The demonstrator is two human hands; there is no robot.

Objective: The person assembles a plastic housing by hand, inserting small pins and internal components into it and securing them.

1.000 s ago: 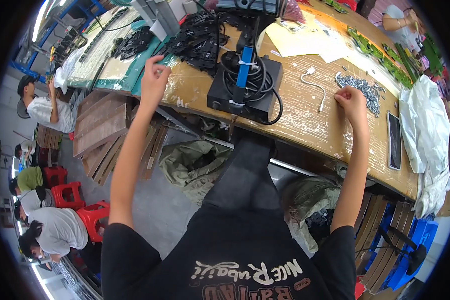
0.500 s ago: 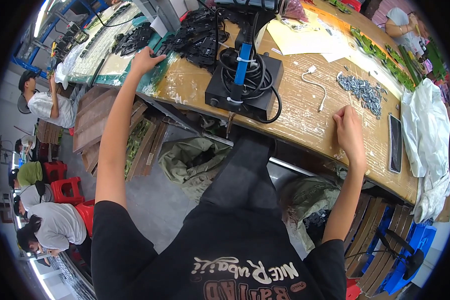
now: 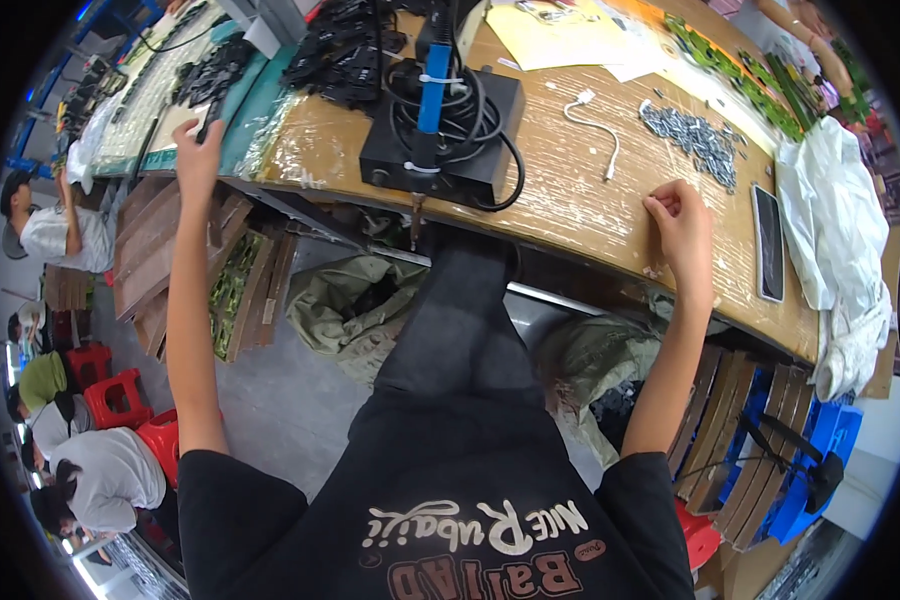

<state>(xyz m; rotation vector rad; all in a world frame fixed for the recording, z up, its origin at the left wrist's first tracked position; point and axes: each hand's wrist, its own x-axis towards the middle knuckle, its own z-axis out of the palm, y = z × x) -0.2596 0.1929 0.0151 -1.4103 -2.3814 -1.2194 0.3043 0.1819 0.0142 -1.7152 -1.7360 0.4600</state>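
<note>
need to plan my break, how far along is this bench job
Done: nothing finished shows; the black soldering station sits unused, cable coiled on top. In hand: the left hand reaches out to the green mat at the bench's left end, and the right hand rests curled on the wooden table, holding nothing visible. Left: the pile of small grey metal parts lies untouched, apart from both hands.
</note>
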